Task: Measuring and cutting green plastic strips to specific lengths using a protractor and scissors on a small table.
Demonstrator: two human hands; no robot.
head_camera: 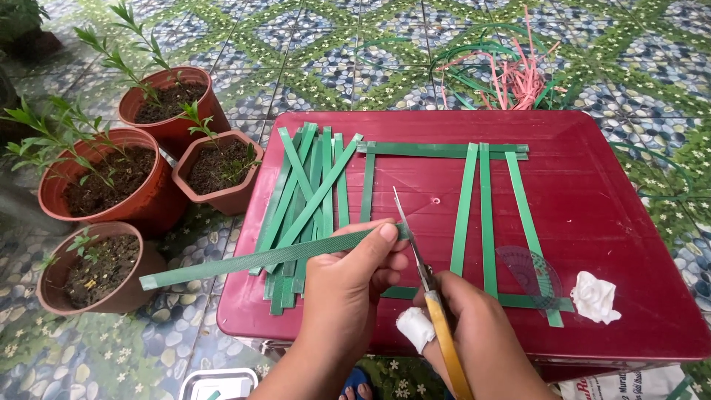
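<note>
Here, the left hand (348,278) pinches a long green strap (259,259) held level above a dark red worktop (607,222), while the right hand (474,333), one finger bandaged, is clamped on yellow-handled scissors (426,274) whose blades meet the strap's end. More green strips (307,200) lie on the worktop; potted plants (148,155) stand nearby.

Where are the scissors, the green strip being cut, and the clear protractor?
scissors (415,244): head view, on the blades.
green strip (259,259): head view, on its middle, left of the left hand.
protractor (535,275): head view, on its clear face.
</note>
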